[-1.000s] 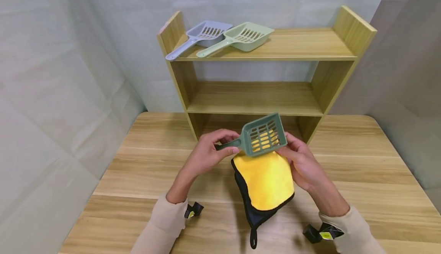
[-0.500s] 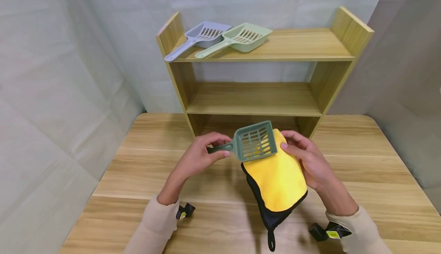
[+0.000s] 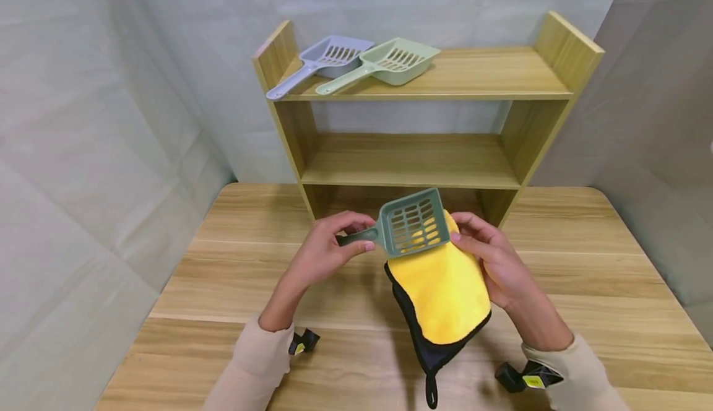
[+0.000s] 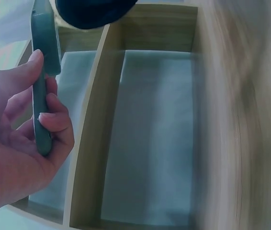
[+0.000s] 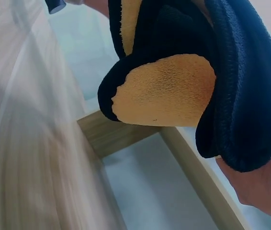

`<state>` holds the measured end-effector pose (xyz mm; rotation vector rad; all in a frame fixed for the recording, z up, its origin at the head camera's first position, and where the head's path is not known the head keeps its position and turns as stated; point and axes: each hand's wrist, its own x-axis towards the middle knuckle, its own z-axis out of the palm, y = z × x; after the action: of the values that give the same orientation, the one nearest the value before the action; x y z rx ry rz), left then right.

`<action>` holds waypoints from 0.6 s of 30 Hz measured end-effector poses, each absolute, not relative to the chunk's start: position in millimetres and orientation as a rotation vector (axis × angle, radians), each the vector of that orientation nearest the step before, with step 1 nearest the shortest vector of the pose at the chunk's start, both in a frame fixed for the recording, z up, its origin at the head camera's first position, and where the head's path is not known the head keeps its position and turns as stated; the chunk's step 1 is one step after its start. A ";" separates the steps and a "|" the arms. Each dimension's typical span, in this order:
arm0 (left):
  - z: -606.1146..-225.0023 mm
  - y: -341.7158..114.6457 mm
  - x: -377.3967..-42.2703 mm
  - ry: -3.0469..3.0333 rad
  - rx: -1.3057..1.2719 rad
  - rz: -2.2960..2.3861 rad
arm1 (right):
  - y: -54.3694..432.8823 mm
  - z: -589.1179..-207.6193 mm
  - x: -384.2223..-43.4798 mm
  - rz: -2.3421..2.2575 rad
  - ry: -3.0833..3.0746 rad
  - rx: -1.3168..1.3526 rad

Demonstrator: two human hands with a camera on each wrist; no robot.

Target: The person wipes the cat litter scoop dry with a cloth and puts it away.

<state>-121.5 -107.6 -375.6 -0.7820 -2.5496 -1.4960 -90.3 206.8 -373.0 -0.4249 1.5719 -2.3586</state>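
In the head view, my left hand (image 3: 325, 247) grips the handle of a dark green slotted litter scoop (image 3: 397, 228); the left wrist view shows thumb and fingers round that green handle (image 4: 40, 117). My right hand (image 3: 496, 259) pinches a yellow cloth with a dark backing (image 3: 448, 293) close to the scoop's front right corner. The cloth lies partly behind the scoop, and yellow shows through the slots. Its lower end hangs down to a dark loop (image 3: 431, 391). In the right wrist view the folded cloth (image 5: 169, 91) covers most of my right hand.
A wooden shelf (image 3: 412, 176) stands at the back of the wooden table (image 3: 223, 287). On its top board lie a lavender scoop (image 3: 317, 64) and a pale green scoop (image 3: 384, 64), side by side at the left, their handles over the front edge.
Over the second, the scoop and left hand have shifted left, and the cloth and right hand slightly right. Since half a second ago, the scoop has risen slightly while the cloth has edged back left.
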 end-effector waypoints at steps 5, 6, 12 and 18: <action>-375.2 -99.0 -121.5 -2.496 -0.794 -1.528 | 201.7 -376.0 -90.6 -2.367 1.557 -0.427; -375.2 -97.3 -121.4 -2.487 -0.797 -1.531 | 201.0 -376.4 -90.6 -2.366 1.553 -0.430; -376.3 -88.6 -120.8 -2.448 -0.825 -1.538 | 196.5 -381.4 -91.8 -2.352 1.495 -0.494; -376.7 -91.2 -120.0 -2.493 -0.786 -1.549 | 197.4 -380.9 -91.8 -2.324 1.584 -0.476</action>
<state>-120.0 -91.2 -376.7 -0.7859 -2.4930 -1.5495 -91.8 197.4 -380.9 -0.4763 1.5835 -2.3236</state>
